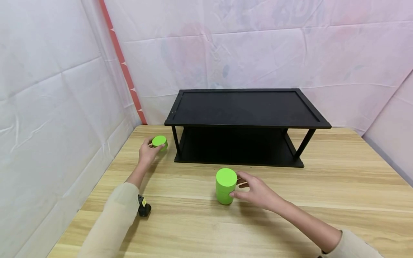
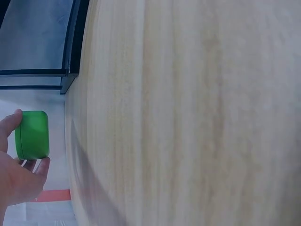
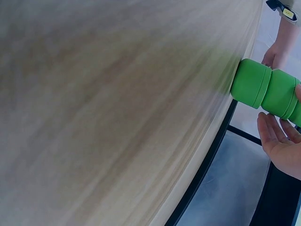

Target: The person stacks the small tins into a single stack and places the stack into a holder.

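Note:
My left hand (image 1: 147, 152) pinches a small green round container (image 1: 159, 141) left of the black shelf, thumb on one side and fingers on the other. In the left wrist view this green container (image 2: 33, 135) hangs above the tabletop. A stack (image 1: 224, 186) of what look like three similar green containers stands upright before the shelf. My right hand (image 1: 256, 191) is at the stack's right side, its thumb against it and its fingers loosely extended along it. Those fingers (image 3: 270, 132) lie close beside the stack in the right wrist view; any contact is hard to tell.
A black two-level shelf (image 1: 238, 107) stands at the back of the wooden table (image 1: 193, 222). White cloth walls (image 1: 58, 107) with a red strip rise behind and to the left. A black device (image 1: 143, 206) is strapped at the left wrist.

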Action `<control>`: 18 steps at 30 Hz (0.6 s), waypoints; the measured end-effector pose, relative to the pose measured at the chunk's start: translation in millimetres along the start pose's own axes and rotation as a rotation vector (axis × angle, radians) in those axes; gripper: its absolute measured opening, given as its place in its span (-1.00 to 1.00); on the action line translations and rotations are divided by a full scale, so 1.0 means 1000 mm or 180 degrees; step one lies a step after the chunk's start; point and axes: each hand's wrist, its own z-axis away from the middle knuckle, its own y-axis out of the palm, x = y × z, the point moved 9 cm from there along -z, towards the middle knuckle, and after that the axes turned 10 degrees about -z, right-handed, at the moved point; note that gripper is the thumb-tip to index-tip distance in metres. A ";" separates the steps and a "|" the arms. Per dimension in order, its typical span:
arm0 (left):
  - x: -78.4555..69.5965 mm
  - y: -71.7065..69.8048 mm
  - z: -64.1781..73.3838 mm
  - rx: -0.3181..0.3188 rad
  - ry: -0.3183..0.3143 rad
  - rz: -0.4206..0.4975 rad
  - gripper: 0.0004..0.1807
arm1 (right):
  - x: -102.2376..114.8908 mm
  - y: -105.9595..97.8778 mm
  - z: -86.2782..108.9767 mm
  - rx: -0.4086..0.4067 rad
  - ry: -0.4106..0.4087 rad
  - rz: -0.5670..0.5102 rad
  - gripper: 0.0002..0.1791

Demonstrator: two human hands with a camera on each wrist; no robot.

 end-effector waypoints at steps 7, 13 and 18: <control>-0.004 -0.003 0.003 -0.0054 0.0081 -0.0012 -0.32 | 0.001 -0.001 0.000 -0.0013 0.0006 0.0019 -0.42; -0.004 -0.004 0.008 -0.0030 0.0075 0.0043 -0.34 | 0.000 -0.001 0.000 0.0001 -0.0008 0.0017 -0.41; -0.006 -0.004 0.011 0.0021 0.0099 0.0081 -0.34 | 0.000 0.000 0.000 0.0015 -0.0002 0.0005 -0.39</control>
